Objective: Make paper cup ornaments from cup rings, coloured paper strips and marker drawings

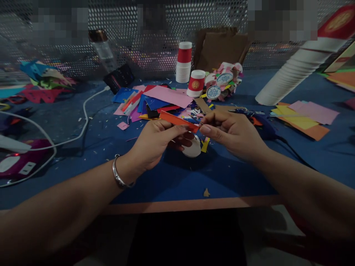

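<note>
An orange paper strip is pinched between the thumb and fingers of my left hand, above the front part of the table. My right hand is closed in a pinch at the strip's right end. A thin dark line shows at its fingertips, too small to name. Below my left fingers a white round piece is partly hidden. Yellow paper scraps lie beside it. Just behind my hands is a pile of coloured paper.
Red-and-white paper cups stand behind the pile, near a decorated paper craft. A long cup stack leans at right, by a blue glue gun and paper sheets. A white cable crosses the left, near a purple power strip.
</note>
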A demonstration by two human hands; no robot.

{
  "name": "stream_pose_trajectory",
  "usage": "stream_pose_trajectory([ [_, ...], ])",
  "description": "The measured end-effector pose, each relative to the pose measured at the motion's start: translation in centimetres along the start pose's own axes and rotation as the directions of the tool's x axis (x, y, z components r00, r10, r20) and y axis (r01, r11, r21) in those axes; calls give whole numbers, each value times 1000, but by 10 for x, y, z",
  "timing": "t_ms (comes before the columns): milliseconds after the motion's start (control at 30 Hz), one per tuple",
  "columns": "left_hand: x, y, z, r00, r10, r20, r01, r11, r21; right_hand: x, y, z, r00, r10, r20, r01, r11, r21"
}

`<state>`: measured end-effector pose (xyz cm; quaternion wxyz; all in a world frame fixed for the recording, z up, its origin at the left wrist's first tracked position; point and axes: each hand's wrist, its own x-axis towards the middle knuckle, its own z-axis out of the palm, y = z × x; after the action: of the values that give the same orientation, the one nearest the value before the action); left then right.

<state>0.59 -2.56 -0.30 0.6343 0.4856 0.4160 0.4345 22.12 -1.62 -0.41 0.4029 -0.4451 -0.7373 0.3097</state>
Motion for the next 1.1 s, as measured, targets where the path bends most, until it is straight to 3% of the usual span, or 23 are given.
stream_pose_trajectory([
  [200, -4, -2, -3, 1000, 1, -10, -1, 1000, 16, -2, 4, 0, 999, 23, 48, -25, 999, 37],
  [400, -7, 1, -2, 1000, -10, 3, 10, 999, -38, -6, 8, 0, 998, -65, -10, 64, 994, -86],
  [533, -8, 1, 1, 999, -41, 18, 42, 997, -64, -6, 7, 0, 995, -97, -6, 97, 992, -80],
  [1100, -11, -2, -1, 997, -44, 61, 50, 994, -100, -9, -4, -1, 995, -103, 4, 102, 978, -181],
])
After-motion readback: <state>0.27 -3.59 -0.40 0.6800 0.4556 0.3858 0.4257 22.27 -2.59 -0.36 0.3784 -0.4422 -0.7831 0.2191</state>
